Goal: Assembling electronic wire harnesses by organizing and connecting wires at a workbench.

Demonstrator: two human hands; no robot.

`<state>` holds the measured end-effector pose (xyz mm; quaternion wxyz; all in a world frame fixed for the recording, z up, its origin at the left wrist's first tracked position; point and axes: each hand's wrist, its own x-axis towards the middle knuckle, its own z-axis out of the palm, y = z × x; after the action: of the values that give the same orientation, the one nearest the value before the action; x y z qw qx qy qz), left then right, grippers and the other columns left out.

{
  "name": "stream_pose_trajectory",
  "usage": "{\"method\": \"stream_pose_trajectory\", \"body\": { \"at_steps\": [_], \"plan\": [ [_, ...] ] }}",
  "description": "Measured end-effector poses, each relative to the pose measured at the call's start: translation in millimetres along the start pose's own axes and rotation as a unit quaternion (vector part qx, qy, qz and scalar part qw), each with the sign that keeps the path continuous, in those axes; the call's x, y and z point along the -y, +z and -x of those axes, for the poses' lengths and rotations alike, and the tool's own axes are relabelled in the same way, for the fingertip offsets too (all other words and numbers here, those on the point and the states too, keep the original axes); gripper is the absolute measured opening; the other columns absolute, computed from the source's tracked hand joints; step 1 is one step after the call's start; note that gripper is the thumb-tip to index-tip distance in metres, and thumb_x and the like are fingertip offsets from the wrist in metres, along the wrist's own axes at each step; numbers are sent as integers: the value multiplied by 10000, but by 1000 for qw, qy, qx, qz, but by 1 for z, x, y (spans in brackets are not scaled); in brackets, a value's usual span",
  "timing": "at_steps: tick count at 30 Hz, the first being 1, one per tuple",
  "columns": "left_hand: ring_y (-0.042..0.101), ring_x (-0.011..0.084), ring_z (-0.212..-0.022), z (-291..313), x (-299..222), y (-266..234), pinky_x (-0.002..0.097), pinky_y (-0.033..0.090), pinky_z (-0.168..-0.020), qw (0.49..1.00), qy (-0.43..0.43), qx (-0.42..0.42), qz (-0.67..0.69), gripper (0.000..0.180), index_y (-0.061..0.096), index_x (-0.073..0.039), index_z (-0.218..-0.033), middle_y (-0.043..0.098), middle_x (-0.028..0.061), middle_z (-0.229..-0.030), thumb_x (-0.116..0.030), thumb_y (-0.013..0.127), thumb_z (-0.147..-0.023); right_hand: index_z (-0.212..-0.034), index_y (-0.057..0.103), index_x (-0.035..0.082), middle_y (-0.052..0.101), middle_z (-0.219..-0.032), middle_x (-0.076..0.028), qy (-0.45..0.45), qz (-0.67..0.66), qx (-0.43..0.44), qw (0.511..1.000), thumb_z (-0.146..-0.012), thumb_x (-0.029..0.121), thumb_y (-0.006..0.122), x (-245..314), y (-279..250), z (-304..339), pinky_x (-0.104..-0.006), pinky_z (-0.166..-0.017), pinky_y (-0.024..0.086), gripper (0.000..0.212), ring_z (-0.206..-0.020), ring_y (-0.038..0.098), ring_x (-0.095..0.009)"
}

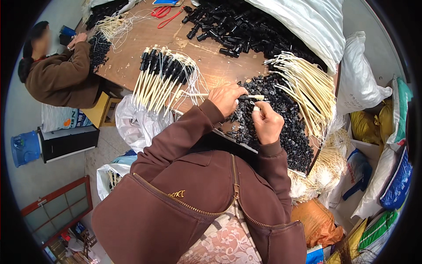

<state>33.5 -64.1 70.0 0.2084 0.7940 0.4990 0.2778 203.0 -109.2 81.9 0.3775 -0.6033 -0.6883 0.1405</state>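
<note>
My left hand (226, 99) is closed round a slim cream-coloured stick (260, 97), which lies sideways across the front of the table and pokes out on both sides of the fingers. A dark part shows on the stick beside my fingertips. Just to the right, my right hand (267, 123) pinches a thin white cord (252, 103) near the stick's right end. Under and beyond both hands spreads a heap of small black plastic pieces (285, 143). To the left lies a row of cream sticks fitted with black tubes (163, 72), white cords trailing off them.
A bundle of cream sticks (303, 88) lies at the right. Black tubular parts (228, 33) spill from a white sack (307, 22) at the back. Red-handled scissors (161, 12) rest at the far edge. Another person (63, 75) works at the left; bags line the right wall.
</note>
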Motion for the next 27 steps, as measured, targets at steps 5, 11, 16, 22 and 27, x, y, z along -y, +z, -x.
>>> {"method": "stream_pose_trajectory", "body": {
  "at_steps": [5, 11, 16, 22, 27],
  "plan": [
    [601, 318, -786, 2, 5, 2, 381, 485, -684, 999, 31, 35, 7, 404, 612, -117, -1020, 648, 83, -903, 31, 534, -652, -858, 700, 116, 501, -489, -1, 12, -14, 0, 1000, -700, 84, 666, -4, 1, -3, -300, -424, 380, 164, -404, 455, -181],
    [609, 318, -761, 2, 1, 5, 398, 495, -634, 997, 49, 59, 13, 378, 610, -132, -1001, 654, 59, -858, 14, 529, -662, -933, 678, 101, 515, -526, -21, -2, -36, 62, 997, -731, 51, 631, -9, 4, 0, -300, -432, 382, 214, -424, 463, -179],
    [599, 330, -761, -10, -12, -12, 389, 485, -649, 987, 7, 158, 39, 397, 596, -112, -1016, 665, 67, -860, 22, 524, -650, -987, 643, 83, 545, -588, -41, 5, -121, 74, 990, -765, 18, 590, -2, -1, -1, -301, -445, 388, 238, -455, 484, -185],
    [557, 301, -725, -10, -6, -12, 345, 450, -669, 973, 10, 174, 153, 365, 591, -67, -969, 669, 80, -851, 45, 533, -626, -1002, 616, 69, 594, -665, -55, -4, -100, 88, 991, -794, 2, 574, 4, -7, -2, -308, -470, 408, 223, -492, 520, -197],
    [534, 241, -695, -4, 1, -3, 313, 432, -663, 974, 95, 32, 205, 299, 605, -51, -890, 652, 62, -825, 65, 553, -619, -1007, 614, 69, 621, -698, -61, -51, -47, 84, 994, -801, 8, 585, 0, -8, -1, -314, -489, 424, 217, -507, 540, -204]
  ]
}}
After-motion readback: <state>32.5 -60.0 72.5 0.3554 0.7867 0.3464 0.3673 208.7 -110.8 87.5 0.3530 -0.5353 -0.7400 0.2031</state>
